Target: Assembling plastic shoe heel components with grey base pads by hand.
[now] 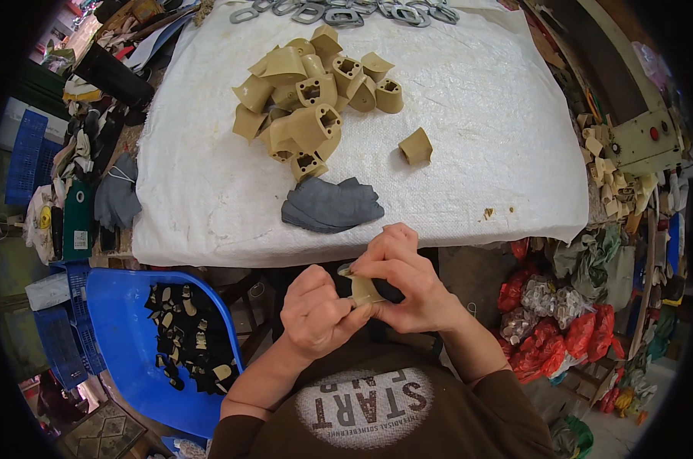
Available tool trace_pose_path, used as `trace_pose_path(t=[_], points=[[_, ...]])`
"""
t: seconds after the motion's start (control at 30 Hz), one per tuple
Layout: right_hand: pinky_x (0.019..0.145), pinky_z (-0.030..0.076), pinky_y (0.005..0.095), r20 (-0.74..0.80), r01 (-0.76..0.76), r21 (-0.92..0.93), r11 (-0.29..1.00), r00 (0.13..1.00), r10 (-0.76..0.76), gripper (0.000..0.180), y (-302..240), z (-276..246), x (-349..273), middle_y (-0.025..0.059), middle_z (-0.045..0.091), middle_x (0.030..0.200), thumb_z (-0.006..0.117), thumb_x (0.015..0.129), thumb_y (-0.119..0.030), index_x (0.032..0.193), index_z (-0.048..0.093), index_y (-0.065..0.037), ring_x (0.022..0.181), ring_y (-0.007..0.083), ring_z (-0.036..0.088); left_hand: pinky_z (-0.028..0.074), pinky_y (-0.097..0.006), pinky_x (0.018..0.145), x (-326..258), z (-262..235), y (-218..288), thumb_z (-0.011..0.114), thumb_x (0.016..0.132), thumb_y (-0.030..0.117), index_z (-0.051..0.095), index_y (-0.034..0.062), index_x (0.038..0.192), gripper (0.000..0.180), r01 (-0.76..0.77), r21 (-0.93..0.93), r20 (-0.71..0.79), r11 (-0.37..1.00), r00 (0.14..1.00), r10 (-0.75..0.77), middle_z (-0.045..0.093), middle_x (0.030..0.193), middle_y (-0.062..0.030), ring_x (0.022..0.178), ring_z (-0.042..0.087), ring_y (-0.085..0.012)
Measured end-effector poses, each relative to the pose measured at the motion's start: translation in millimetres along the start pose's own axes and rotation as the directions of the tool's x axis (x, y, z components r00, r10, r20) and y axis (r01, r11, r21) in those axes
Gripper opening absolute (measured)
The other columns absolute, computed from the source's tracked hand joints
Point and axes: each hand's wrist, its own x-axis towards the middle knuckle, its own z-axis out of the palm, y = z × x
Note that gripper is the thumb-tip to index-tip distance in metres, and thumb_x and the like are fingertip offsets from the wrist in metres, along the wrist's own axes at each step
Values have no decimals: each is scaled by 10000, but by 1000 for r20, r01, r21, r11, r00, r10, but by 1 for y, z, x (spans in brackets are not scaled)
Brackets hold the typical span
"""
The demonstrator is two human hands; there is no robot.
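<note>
My left hand [314,312] and my right hand [407,284] meet just in front of the table's near edge. Both are closed on one beige shoe heel [366,291], the left gripping its side with bent fingers, the right pinching it from above and below. A dark patch shows beside the heel under my right fingers; whether it is a cover piece or background I cannot tell. Beyond my hands, a stack of dark grey leather-like pieces [331,205] lies on the table. A heap of beige heels [289,96] rises behind it, and a single heel [416,147] lies apart to the right.
White woven sheeting [476,99] covers the table. Several grey rings [342,17] lie along its far edge. A blue basin [124,359] at lower left holds black and beige pieces. Red plastic bags [541,348] stand at right. Cluttered shelves flank both sides.
</note>
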Motion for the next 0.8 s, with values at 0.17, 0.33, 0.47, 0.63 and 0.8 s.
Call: trace_pose_path(t=[0.17, 0.33, 0.47, 0.63, 0.8], points=[[839, 359, 400, -66, 23, 9, 1000, 998, -23, 414, 4, -3, 1, 66, 609, 989, 756, 593, -95, 972, 590, -74, 886, 265, 526, 400, -290, 546, 0, 3, 0, 722, 764, 145, 592, 29, 866, 203, -168, 74, 40, 983, 985, 166, 496, 706, -39, 606, 451, -199], [837, 350, 422, 38, 91, -233, 968, 996, -85, 401, -3, -8, 3, 36, 611, 1006, 791, 593, -187, 946, 623, -98, 963, 283, 500, 430, -262, 730, 8, 2, 10, 587, 857, 259, 495, -20, 1101, 383, 618, -473, 252, 628, 778, -575, 530, 991, -103, 850, 506, -140], [928, 289, 429, -101, -17, -346, 938, 995, -20, 515, -14, -1, 7, 98, 442, 1281, 797, 497, -204, 981, 621, -169, 1154, 307, 379, 457, -267, 723, 2, -5, 2, 565, 840, 230, 512, -37, 1004, 319, 785, -369, 429, 497, 618, -658, 600, 875, -98, 811, 542, -113], [981, 319, 474, 82, -28, -1, 1000, 996, 28, 763, -30, -18, 3, 196, 372, 1330, 830, 575, -328, 1227, 515, -88, 1189, 380, 358, 452, -249, 675, 4, -7, -3, 516, 846, 205, 527, -14, 1033, 288, 744, -320, 206, 586, 659, -724, 590, 818, -57, 751, 542, -95], [864, 426, 329, -257, -345, 150, 927, 891, 373, 477, -16, 4, -11, 164, 508, 1143, 719, 747, -126, 1169, 528, -14, 1012, 279, 524, 464, -269, 686, 9, 0, 5, 528, 837, 174, 489, -13, 1158, 374, 688, -363, 172, 629, 713, -680, 608, 822, -90, 749, 560, -120]])
